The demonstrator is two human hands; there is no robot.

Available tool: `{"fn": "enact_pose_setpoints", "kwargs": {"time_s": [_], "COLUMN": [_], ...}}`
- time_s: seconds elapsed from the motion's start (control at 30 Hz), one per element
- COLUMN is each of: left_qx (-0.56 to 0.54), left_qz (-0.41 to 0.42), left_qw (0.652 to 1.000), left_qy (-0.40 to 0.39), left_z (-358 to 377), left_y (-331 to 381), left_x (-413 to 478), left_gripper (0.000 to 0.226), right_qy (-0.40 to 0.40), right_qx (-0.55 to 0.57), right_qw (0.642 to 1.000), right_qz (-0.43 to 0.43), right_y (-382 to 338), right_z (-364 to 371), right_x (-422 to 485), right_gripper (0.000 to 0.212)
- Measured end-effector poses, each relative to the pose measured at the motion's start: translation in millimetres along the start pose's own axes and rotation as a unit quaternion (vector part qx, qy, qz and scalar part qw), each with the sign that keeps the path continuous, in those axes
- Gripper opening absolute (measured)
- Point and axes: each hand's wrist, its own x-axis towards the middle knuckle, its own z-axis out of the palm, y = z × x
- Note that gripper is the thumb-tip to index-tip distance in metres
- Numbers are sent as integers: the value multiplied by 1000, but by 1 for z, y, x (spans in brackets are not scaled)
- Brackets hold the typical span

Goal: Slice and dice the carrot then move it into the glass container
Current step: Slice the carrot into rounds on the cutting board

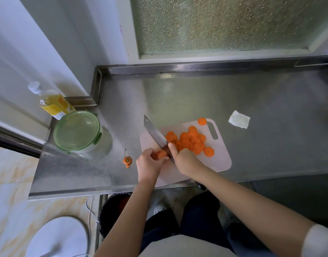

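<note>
- Head view, the hands: the left hand [149, 162] curls its grip around the last carrot stub [162, 154], fingers tucked over the top of it at the near-left part of the cutting board [220, 160].
- The right hand [185, 160] has its grip closed on the handle of the cleaver [154, 133], with one finger stretched forward onto the blade. The blade stands against the stub's cut face.
- Head view, the carrot: most of it lies as a heap of round slices [191, 141] in the middle of the board, just right of the blade. One stray slice [202, 121] sits at the far edge by the handle slot, and the trimmed carrot top [127, 160] lies on the tabletop [270, 108] left of the board.
- Nothing is diced yet, by the look of it. The glass container [77, 131] stands well to the left with its green lid on.
- Handling, as a judgement: the stub is stiff and light, but short and round, so it may roll or slip. It is best pinched at the end away from the blade, with fingertips curled back. The slices are thin and probably damp and slide easily, so scooping them on the flat of the blade should serve better than picking them up singly.
- Elsewhere: an oil bottle [53, 102] stands behind the container, and a folded white cloth [239, 119] lies to the far right.
</note>
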Motion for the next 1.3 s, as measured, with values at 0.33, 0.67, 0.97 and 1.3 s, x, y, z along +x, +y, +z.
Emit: {"fn": "enact_pose_setpoints", "kwargs": {"time_s": [0.33,0.67,0.97,1.3], "left_qx": [5,6,8,-19], "left_qz": [4,-13,-9,-14], "left_qw": [1000,1000,1000,1000], "left_qy": [1,-4,-6,-7], "left_z": [-2,0,0,5], "left_y": [3,-1,-1,-9], "left_x": [0,3,2,0], "left_gripper": [21,22,23,24], "right_qy": [-14,-35,-38,-6], "right_qx": [38,-52,65,-2], "right_qw": [999,997,997,1000], "right_qz": [1,33,15,-11], "right_y": [7,32,32,38], "right_z": [5,-5,15,24], "right_x": [4,-17,0,10], "right_gripper": [53,41,37,56]}}
